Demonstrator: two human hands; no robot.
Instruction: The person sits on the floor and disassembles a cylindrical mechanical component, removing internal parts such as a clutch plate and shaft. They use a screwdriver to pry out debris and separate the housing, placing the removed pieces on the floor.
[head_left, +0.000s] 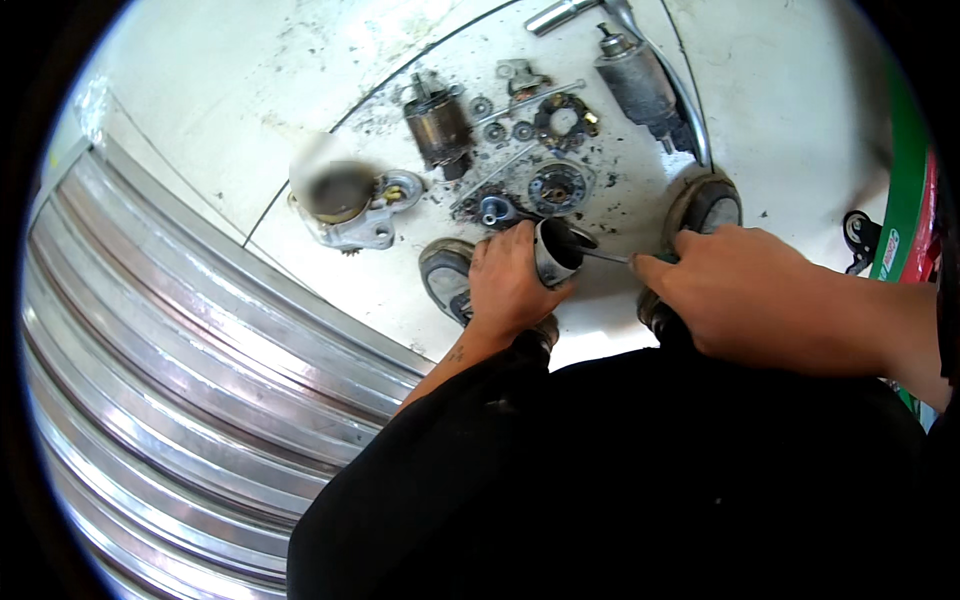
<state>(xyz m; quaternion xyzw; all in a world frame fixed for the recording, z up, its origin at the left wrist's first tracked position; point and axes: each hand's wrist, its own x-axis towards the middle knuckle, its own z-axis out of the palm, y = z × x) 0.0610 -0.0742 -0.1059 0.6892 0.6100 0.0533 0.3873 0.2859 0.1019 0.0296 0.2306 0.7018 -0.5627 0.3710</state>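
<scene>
My left hand (508,280) is wrapped around a hollow metal cylinder (546,262), like a motor casing, its open end tilted to the right. My right hand (745,285) is closed on a tool, seemingly a screwdriver (606,257). Its thin shaft reaches left to the casing's mouth; the tip is hidden. Just beyond my left fingers lie a dark lever-like part with a round eye (495,211) and a round geared plate (557,188). Farther off are a motor armature (437,125), several small gears (494,132), a ring-shaped brush holder (566,120) and a long bolt (548,95).
A cast end housing (370,222), partly blurred, lies left. Far right are a cylindrical solenoid (637,85), a bent metal bar (688,95) and a socket (558,16). My shoes (443,272) flank the work. A ribbed metal shutter (220,300) borders the left; a black bracket (860,240) lies right.
</scene>
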